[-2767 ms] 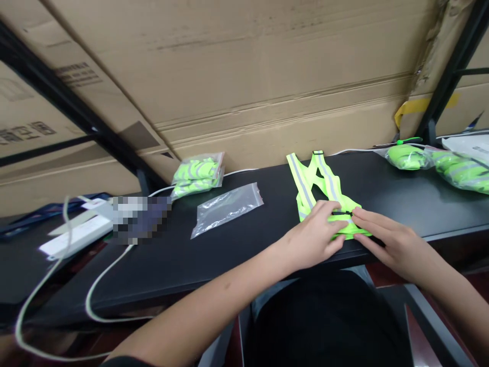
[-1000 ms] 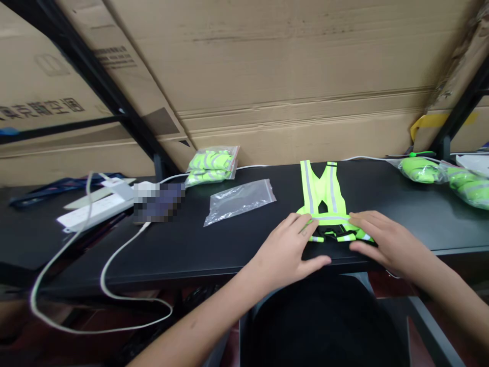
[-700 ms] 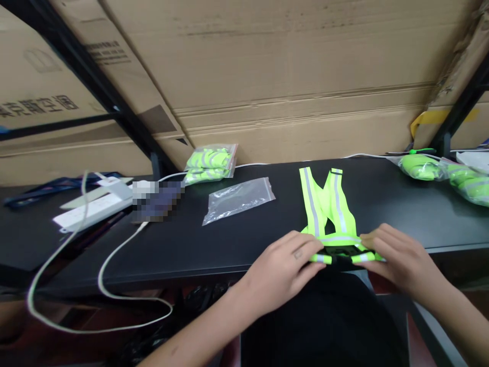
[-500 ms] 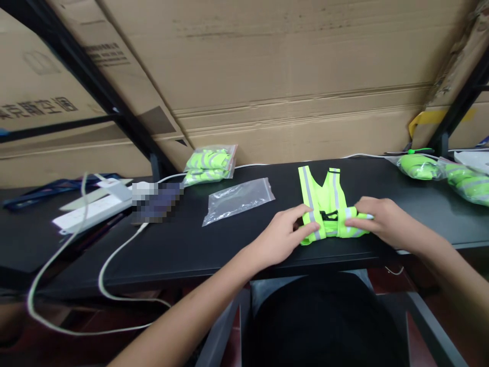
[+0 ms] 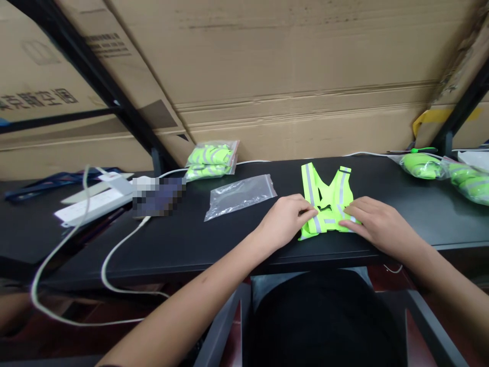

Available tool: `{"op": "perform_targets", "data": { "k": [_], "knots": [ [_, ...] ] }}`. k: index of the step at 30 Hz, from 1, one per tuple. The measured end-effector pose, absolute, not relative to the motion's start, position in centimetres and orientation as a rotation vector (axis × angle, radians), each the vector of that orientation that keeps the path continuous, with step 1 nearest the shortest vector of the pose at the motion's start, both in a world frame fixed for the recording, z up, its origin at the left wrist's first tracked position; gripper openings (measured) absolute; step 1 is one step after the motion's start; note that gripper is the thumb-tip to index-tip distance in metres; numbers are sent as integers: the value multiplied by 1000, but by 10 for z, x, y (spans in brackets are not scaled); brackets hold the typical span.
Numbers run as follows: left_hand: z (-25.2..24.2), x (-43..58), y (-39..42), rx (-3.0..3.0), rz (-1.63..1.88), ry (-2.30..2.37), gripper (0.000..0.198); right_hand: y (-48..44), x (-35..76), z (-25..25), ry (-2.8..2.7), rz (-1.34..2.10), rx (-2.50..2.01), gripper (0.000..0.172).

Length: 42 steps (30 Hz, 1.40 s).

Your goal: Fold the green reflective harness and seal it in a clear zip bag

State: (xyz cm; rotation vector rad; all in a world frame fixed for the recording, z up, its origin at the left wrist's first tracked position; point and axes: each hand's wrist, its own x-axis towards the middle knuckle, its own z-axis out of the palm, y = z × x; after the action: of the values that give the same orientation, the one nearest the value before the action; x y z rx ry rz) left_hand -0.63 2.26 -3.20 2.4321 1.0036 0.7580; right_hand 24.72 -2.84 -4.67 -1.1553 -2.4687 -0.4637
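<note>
A lime-yellow reflective vest point(image 5: 329, 222) with silver-grey stripes lies on the black table, its two shoulder straps pointing away from me. A dark strap or buckle shows near its middle. My left hand point(image 5: 284, 216) pinches the vest's left side between thumb and fingers. On the opposite side my right hand point(image 5: 382, 224) has its thumb and fingers closed on the vest's right edge; the fabric beneath is partly hidden. A clear zip bag point(image 5: 240, 196), which looks flat, lies to the left of the vest.
Bagged lime vests point(image 5: 211, 162) sit at the back left, and more bagged vests point(image 5: 422, 166) at the far right. White power strip point(image 5: 91, 206), cables and a blurred object point(image 5: 158, 198) occupy the left. Cardboard point(image 5: 290, 61) rises behind the black table point(image 5: 237, 244).
The lower part of the vest, bunched up with a dark buckle showing, now lies flatter and its straps have spread. Both hands remain at its sides, fingers shifted slightly.
</note>
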Motion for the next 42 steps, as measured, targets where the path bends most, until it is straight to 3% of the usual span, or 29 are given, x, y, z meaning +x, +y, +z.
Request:
{"op": "perform_targets", "data": {
  "k": [5, 9, 19, 28, 32, 38, 42],
  "knots": [
    [-28, -22, -7, 2586, 708, 933, 29, -51, 248, -59, -2402, -432, -1246, 40],
    [-38, -37, -32, 2666, 738, 1005, 55, -60, 249, -67, -2360, -364, -1314, 40],
    [-60, -41, -37, 2835, 1228, 771, 21, -63, 248, -65, -2423, -287, -1208, 55],
    [-57, -14, -20, 2705, 1403, 797, 21, -63, 247, -66, -2435, -357, -1193, 55],
    [-55, -13, -23, 2890, 1219, 815, 18, -62, 247, -63, -2454, -344, -1183, 54],
    [-54, -16, -42, 2962, 814, 1003, 32, -62, 246, -63, -2460, -285, -1146, 69],
    [-57, -16, -48, 3009, 717, 1018, 33, -64, 246, -66, -2456, -289, -1121, 67]
  ]
}}
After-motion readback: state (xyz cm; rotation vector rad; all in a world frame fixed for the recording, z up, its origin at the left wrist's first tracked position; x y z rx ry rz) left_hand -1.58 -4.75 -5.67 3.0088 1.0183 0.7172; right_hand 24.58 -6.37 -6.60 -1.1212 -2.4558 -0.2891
